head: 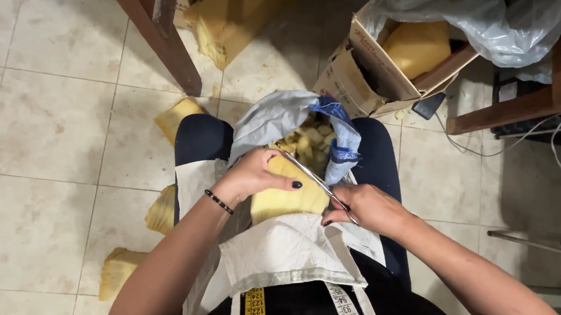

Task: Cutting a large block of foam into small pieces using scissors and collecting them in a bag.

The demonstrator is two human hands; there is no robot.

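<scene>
Foam block (283, 200) lies in the lap, partly cut; many small cubes already fill the bag (291, 120) at 12 o'clock, and uncut slabs (120, 270) wait on the floor at 9. Left hand (255, 172) grips the block; right hand (363, 207) grips the scissors (315, 181), blades apart.

Yellow foam block (283, 200) at centre: matt, porous, soft-edged. Scissors (318, 184) across it: bright, smooth metal blades. Woven plastic sack (278, 118) at 12 o'clock of the block: grey, slightly sheeny, creased. Cloth (287, 249) at 6 o'clock: off-white, matt, coarse weave. Cardboard box (353, 73) at 1 o'clock: dull brown paperboard. Clear plastic film (481, 12) at 2 o'clock: glossy, crinkled. Floor tiles (41, 128) at 9 o'clock: beige, semi-matt.
</scene>
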